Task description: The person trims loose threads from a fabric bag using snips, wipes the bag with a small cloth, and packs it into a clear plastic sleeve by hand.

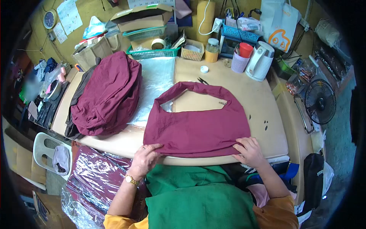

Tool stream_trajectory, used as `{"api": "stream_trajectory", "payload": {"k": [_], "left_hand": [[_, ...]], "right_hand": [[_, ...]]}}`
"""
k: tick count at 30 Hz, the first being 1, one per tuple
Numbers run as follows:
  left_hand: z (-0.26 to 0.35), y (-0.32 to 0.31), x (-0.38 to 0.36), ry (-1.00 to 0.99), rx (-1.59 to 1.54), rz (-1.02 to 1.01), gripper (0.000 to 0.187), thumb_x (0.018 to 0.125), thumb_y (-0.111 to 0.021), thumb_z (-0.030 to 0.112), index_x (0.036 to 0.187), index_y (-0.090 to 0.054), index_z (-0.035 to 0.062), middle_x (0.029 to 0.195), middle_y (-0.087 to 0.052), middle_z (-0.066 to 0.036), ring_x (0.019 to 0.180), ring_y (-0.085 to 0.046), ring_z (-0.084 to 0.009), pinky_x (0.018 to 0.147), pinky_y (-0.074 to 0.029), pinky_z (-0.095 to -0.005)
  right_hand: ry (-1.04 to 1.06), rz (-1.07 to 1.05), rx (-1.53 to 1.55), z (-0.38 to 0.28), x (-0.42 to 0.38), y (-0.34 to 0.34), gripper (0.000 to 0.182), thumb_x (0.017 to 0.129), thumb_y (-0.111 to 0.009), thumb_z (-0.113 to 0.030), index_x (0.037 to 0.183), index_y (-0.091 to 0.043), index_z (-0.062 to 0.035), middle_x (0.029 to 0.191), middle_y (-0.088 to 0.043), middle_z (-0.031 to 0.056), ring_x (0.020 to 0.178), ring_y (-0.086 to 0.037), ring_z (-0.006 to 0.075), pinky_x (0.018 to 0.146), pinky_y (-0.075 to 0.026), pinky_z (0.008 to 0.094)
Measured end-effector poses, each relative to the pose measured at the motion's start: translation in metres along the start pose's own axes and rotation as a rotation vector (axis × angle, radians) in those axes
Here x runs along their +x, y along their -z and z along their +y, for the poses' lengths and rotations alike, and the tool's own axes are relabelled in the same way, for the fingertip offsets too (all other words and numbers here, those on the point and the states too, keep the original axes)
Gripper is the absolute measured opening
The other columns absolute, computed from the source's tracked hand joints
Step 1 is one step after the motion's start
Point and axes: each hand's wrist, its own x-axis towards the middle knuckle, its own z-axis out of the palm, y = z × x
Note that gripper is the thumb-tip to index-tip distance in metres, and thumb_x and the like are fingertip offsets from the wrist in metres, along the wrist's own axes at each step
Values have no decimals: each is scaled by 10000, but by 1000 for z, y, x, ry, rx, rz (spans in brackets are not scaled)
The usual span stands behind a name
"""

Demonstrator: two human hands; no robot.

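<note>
A maroon cloth bag (198, 129) lies flat on the tan table (267, 133), its looped strap toward the back. At the bag's lower left corner, my left hand (146, 158) has its fingers closed on the edge. My right hand (248, 151) pinches the lower right corner. A stack of maroon cloth bags (108, 93) is piled at the left of the table. Between the pile and the flat bag lie clear plastic sheets (157, 76). Small dark scissors (202, 80) rest just behind the strap.
Baskets (192, 50), a jar (212, 50), a purple cup (239, 63) and a white kettle (260, 61) line the back. A black fan (320, 101) stands at the right. Plastic-wrapped maroon goods (95, 171) and a white chair (42, 150) are at lower left.
</note>
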Motion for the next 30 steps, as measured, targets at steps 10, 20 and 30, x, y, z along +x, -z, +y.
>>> {"api": "stream_trajectory", "payload": {"k": [10,20,30], "left_hand": [[24,155,169,-104,166,733,94,804,-703,-25,890,-715,9,1145,-706,-135,1000,-682,-240,846,-538,-353],[-23,190,175,32,-333,403,144,923,-672,73,878,-686,-63,857,-656,-58,787,-593,-103,715,-467,-240],[44,209,150,-104,359,582,204,747,-766,21,938,-757,92,879,-709,-69,742,-635,-227,730,-497,-332]], "right_hand": [[40,685,58,52,169,156,241,741,-574,118,917,-682,-6,967,-693,139,955,-660,299,825,-535,400],[-136,123,722,67,216,199,91,896,-636,-28,866,-691,38,712,-641,-16,708,-560,61,662,-455,244],[80,627,255,39,164,221,270,775,-609,131,957,-736,-23,909,-712,75,940,-677,203,843,-543,332]]}}
